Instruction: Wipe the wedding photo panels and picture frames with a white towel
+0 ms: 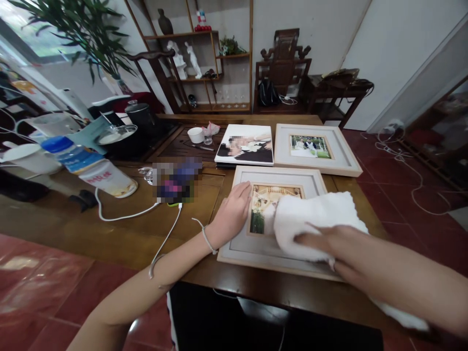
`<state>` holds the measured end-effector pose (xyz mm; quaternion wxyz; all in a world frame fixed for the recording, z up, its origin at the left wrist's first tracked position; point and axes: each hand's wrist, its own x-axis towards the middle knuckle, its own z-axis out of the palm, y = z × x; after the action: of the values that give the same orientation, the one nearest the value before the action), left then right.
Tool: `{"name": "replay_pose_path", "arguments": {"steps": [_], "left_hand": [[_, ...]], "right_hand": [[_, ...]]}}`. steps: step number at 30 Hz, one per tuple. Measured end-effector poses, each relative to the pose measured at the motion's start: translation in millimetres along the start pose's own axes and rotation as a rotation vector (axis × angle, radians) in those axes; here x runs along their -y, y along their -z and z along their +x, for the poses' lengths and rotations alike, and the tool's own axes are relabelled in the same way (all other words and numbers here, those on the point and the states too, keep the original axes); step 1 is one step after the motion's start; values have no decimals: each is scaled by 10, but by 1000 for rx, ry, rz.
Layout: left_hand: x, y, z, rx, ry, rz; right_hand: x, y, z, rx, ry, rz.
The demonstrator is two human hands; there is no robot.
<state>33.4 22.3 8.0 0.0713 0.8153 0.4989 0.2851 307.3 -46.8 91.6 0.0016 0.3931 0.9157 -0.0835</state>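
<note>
A picture frame (239, 253) with a light wood edge and a wide pale mat lies flat before me, a printed photo (258, 222) in its middle. My left hand (232, 212) rests on the frame's left side, its fingers stretched out over the edge. Pressed to the frame's surface, a white cloth (318, 214) covers the right part of the photo. My right hand (325, 241) is closed on this cloth and slightly blurred; part of its fingers is hidden in the folds.
Behind lie another framed photo (310, 147) and a photo panel (244, 144) on a dark stack. On the table's left are a blue-capped bottle (91, 168), charging cables (124, 218), a white cup (196, 134) and a dark pot (139, 114).
</note>
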Motion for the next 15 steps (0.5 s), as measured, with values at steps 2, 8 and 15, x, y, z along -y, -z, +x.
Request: {"name": "replay_pose_path", "arguments": {"steps": [2,8,15], "left_hand": [[3,0,4,7,4,5],[8,9,10,21,19,-1],[7,13,15,20,24,-10]], "right_hand": [[-199,85,162,-33,-57,-30],[-596,437,462,-479,-293,-362],[-654,30,732,-318,-116,-448]]}}
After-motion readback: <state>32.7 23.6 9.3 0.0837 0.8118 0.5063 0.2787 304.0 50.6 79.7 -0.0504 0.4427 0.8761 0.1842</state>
